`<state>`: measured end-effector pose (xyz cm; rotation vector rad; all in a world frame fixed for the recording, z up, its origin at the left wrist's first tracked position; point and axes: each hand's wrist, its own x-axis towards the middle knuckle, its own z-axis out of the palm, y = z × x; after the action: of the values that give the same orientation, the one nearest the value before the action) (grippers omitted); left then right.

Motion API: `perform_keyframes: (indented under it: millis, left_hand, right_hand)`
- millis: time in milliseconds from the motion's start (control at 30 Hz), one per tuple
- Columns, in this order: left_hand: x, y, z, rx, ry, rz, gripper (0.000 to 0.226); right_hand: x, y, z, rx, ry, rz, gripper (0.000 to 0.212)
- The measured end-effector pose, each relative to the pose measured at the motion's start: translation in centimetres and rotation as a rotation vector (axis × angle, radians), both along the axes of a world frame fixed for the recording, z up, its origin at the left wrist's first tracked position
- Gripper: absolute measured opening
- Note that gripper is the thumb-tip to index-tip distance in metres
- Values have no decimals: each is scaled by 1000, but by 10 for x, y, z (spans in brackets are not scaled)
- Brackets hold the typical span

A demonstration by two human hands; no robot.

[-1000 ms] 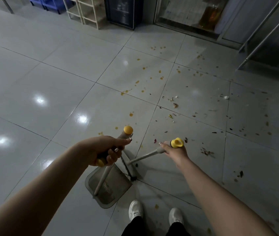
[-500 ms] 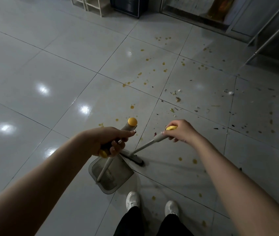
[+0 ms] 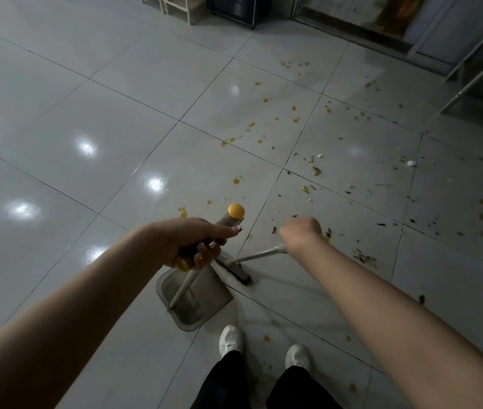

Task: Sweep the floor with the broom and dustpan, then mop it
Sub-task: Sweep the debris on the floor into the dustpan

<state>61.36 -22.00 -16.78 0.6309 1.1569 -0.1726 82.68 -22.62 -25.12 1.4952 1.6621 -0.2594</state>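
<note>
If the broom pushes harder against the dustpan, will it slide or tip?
Probably slides: the dustpan rests flat on glossy tile and looks thin, likely light. Tipping seems unlikely while the left hand grips its long handle.

Floor tiles (image 3: 116,84) pale grey, orange-yellow spots (image 3: 236,181); dustpan (image 3: 210,305) grey, handle cap (image 3: 236,211) yellow; shoes (image 3: 230,340) white; trousers (image 3: 225,385) black.

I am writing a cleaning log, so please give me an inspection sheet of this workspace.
Surface: glossy grey tiled floor, yellow stains across the middle.
Job's things: dustpan flat on the floor, broom head at its front edge.
Clutter: dark debris and a white scrap, right side.
Hands: left hand grips dustpan handle; right hand grips broom handle.
Cables: nothing seen.
Surroundings: white shelf, dark cabinet, metal legs at far edge.
</note>
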Motion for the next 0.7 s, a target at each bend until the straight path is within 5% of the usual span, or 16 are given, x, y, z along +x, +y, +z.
perform_keyframes:
  millis: [233,367,533,700]
  left_hand:
    - [-6,-8,-5,-1,6,2,30]
    - [-6,-11,-5,-13,5,23,29]
    - [-5,-17,-8,-16,25,15,29]
    - [-9,-19,-11,-25,50,5,28]
  right_hand:
    - [0,-21,-46,-16,-82,155,32]
    - [23,-14,-41,-60,25,-126,27]
    - [59,-21,-38,-152,2,-318,51]
    - [90,-46,-53,-295,171,-644,42]
